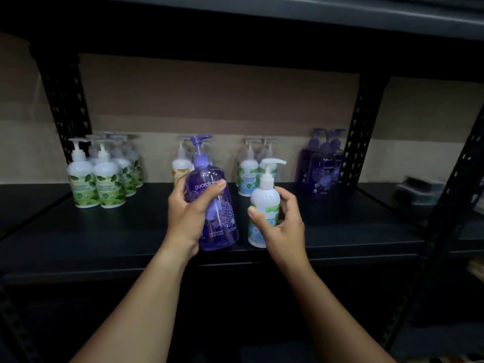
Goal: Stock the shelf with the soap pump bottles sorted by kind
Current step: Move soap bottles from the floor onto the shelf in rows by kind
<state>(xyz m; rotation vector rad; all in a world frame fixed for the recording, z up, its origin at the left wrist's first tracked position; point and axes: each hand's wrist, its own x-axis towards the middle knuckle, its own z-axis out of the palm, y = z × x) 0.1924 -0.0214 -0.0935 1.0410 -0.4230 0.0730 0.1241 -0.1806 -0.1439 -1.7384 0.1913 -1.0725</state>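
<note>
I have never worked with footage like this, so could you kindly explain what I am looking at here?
There is no machine: one camera worn on a person's head looks down at their bare hands before a dark metal shelf. The left hand grips a clear purple pump bottle; the right hand grips a white pump bottle with a blue-green label. On the shelf stand sorted groups: green-leaf white bottles, a yellow-labelled white bottle, blue-labelled white bottles and dark purple bottles.

Shelf layout, as I see it

Four bottle groups [104,174] stand along the shelf [104,231] rear, left to right; I hold two bottles [214,205] before the middle groups, side by side.
</note>
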